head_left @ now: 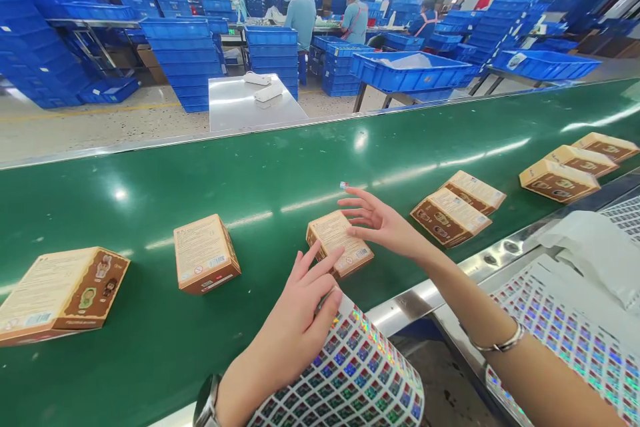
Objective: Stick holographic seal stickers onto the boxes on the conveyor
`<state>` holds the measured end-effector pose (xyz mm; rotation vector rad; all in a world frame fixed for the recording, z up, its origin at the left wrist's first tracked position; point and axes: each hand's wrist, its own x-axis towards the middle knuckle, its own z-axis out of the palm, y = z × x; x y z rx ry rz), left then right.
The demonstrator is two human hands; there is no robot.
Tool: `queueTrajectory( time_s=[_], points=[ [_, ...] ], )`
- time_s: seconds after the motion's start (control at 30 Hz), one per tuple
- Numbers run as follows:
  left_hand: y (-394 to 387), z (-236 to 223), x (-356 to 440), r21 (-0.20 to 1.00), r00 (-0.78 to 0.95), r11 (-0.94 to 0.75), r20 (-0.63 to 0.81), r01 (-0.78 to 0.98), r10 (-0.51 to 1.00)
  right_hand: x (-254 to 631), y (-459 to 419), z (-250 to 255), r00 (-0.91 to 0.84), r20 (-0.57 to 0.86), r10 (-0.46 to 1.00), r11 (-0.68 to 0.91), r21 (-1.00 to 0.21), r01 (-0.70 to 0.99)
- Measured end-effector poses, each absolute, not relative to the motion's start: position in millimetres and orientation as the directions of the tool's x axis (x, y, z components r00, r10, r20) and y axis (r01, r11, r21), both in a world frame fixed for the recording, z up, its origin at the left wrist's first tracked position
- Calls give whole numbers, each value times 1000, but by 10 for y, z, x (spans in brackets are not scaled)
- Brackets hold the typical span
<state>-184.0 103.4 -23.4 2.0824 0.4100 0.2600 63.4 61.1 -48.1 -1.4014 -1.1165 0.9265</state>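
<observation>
My right hand (376, 219) reaches over the green conveyor belt (150, 200) with fingers spread, and a tiny sticker (344, 185) sits on its index fingertip. It hovers at the right edge of a small brown box (336, 240) lying flat on the belt. My left hand (295, 327) rests on a curled sheet of holographic stickers (360, 373). Its thumb presses the sheet and its fingers point toward the same box.
More brown boxes lie along the belt, at the left (60, 293), (205, 253) and at the right (457, 207), (575, 170). Sticker sheets (560, 327) and a white bag (600, 253) lie on the right table. Stacked blue crates (185, 60) and seated workers (303, 13) fill the background.
</observation>
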Motion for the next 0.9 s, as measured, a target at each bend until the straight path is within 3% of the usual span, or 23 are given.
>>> queueTrajectory(
  time_s=[0.13,0.33,0.6,0.9],
  points=[
    [1004,-301,-1825,849,936,-495,-1,187,351,316,522,-496,585,-52,810,-48,-999,-22],
    [1031,-303,-1769,860,946,-489,24,145,324,197,478,-524,640,-105,761,-116,-993,-26],
    [1041,-284,-1687,858,958,-501,38,115,286,233,433,-501,677,5,736,-160,-970,181],
    [1093,-319,-1598,876,966,-477,65,66,252,299,474,-440,697,177,695,-282,-825,490]
  ],
)
